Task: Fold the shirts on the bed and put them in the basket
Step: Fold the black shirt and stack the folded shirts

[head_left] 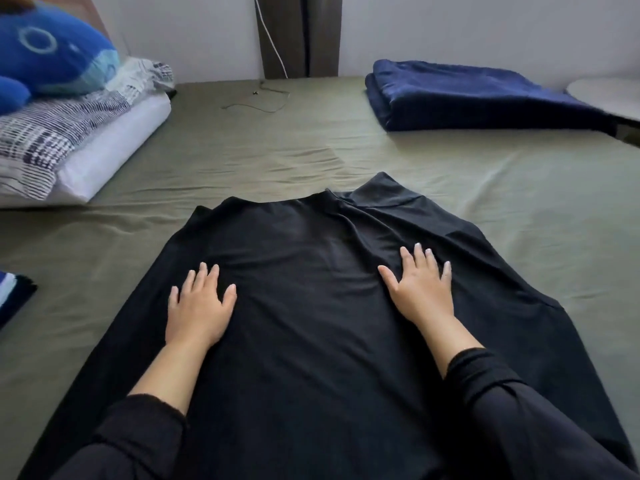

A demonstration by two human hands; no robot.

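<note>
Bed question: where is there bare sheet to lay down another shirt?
The widest bare stretch of green sheet lies beyond the black shirt, between the pillows on the left and the folded navy blanket on the right. A thin cord lies at its far edge. Another bare strip runs right of the shirt. The near middle is crowded: both hands, left and right, press the shirt.
</note>
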